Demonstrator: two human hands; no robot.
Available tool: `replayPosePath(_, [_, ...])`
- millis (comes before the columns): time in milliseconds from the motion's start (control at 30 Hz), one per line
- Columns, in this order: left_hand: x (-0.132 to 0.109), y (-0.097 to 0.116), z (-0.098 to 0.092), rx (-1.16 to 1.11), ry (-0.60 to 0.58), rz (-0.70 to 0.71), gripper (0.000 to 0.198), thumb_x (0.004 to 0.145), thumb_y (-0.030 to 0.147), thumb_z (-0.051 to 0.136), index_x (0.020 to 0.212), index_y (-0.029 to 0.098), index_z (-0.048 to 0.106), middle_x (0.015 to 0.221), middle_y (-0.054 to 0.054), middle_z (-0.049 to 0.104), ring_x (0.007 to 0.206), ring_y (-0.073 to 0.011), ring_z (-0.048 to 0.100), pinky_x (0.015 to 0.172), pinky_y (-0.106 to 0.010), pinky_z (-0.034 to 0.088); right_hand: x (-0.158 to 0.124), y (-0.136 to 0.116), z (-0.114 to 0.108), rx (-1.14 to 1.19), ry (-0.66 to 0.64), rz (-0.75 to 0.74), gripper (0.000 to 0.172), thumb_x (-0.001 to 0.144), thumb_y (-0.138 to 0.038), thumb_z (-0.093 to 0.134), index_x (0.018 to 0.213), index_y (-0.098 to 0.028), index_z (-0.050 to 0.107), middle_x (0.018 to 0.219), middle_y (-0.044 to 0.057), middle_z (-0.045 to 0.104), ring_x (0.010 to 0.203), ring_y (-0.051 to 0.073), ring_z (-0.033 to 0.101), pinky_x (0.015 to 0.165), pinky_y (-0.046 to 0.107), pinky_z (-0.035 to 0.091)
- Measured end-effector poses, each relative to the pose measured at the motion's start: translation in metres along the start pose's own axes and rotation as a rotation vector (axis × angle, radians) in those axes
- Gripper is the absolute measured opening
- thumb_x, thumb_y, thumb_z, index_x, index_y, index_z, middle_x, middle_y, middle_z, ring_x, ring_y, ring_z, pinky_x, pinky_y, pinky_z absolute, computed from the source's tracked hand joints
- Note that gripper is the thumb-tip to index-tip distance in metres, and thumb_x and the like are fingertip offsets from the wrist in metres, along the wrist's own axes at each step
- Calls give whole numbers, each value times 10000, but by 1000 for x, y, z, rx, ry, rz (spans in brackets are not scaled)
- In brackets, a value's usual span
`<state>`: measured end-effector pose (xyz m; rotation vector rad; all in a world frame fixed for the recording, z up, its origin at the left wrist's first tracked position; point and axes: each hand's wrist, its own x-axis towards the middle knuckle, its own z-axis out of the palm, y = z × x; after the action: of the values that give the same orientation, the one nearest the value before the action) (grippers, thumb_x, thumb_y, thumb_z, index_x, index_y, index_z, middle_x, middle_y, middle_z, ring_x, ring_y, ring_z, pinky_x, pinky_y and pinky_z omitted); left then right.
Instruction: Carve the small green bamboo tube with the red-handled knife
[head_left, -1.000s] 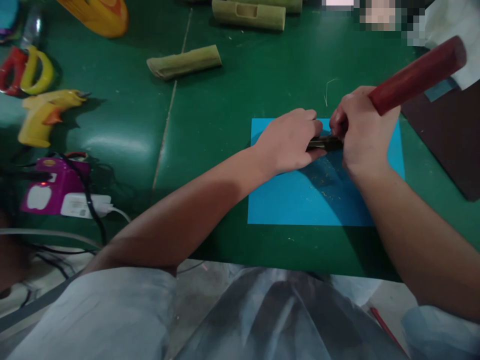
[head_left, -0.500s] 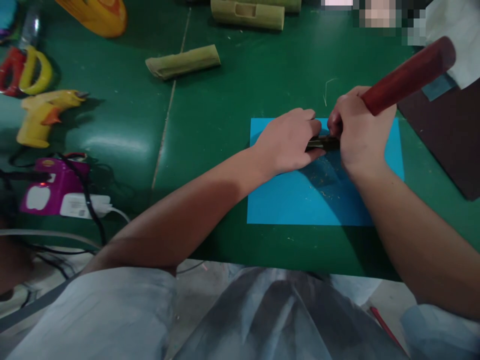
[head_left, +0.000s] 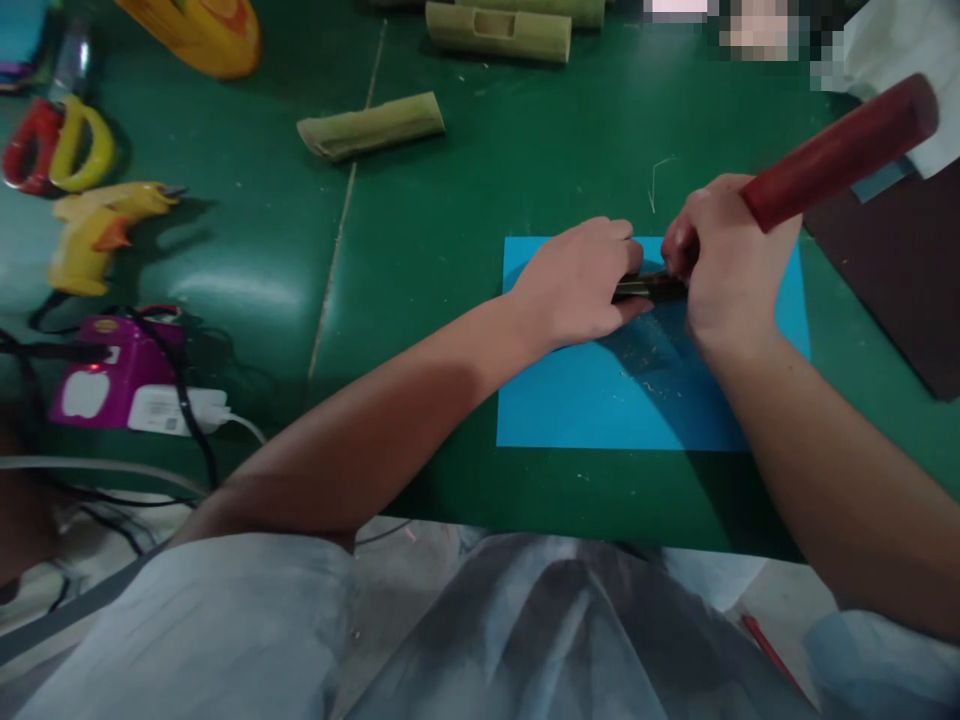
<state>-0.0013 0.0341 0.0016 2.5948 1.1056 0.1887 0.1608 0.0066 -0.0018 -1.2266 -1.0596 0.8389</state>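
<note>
Tabletop (head_left: 420, 215) in deep green carries a bright blue sheet (head_left: 562, 410) toward its near right side, where a person works with both bare hands close together. The left hand (head_left: 581, 275) lies back upward over the sheet, fingers and thumb clamped on a dark narrow piece (head_left: 636, 288) that spans the small gap to the right hand (head_left: 739, 265). That hand is closed around a red cylindrical handle (head_left: 844, 150), which slants out above it to the far right; the handle's lower end is hidden in the grip, and whether it joins the dark narrow piece cannot be told. The piece sits over the sheet's far half. Pale flecks (head_left: 651, 388) dot the blue just nearer than the hands. A dark brown board (head_left: 892, 270) lies to the right. Farther off, to the left of the sheet, rests a slant-cut bamboo length (head_left: 371, 127), and beyond it to the right lies a notched bamboo tube (head_left: 450, 30), another bamboo tube (head_left: 589, 12) partly visible behind. Along the left side are red-and-yellow-handled scissors (head_left: 51, 150), a yellow glue gun (head_left: 82, 245) and, nearest, a purple power adapter (head_left: 120, 365) with a white charger (head_left: 165, 408) against its side
</note>
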Motion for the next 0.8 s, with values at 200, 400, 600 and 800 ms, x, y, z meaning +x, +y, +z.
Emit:
replayPosePath(200, [-1, 2, -2, 7, -25, -15, 271, 1095, 466, 760, 1198, 231, 847, 1211, -147, 776, 1286, -396, 740, 1043, -494, 607, 4, 0, 0, -23, 13, -11, 476, 921, -273, 772, 564, -342, 466, 598, -10, 431, 600, 219, 393, 650, 433, 443])
replayPosePath(400, [-2, 1, -1, -7, 3, -14, 275, 1091, 468, 771, 1215, 232, 838, 1200, -128, 778, 1281, -384, 740, 1016, -463, 590, 2, -1, 2, -64, 12, 17, 485, 908, -352, 829, 567, -349, 484, 596, 3, 422, 645, 236, 404, 629, 423, 474])
replayPosePath(600, [-3, 9, -9, 49, -72, -48, 278, 1126, 436, 749, 1261, 208, 832, 1368, -178, 793, 1334, -408, 748, 1085, -513, 595, 2, 5, 2, -133, -2, -32, 536, 947, -305, 855, 599, -327, 448, 665, 2, 419, 701, 231, 390, 693, 440, 445])
replayPosePath(800, [-3, 11, -9, 51, -94, -48, 243, 1120, 381, 774, 1248, 184, 837, 1327, -170, 777, 1336, -404, 756, 1122, -511, 608, 1, 1, 2, -99, -1, 44, 512, 898, -275, 845, 592, -321, 437, 605, -7, 379, 662, 212, 335, 604, 410, 338])
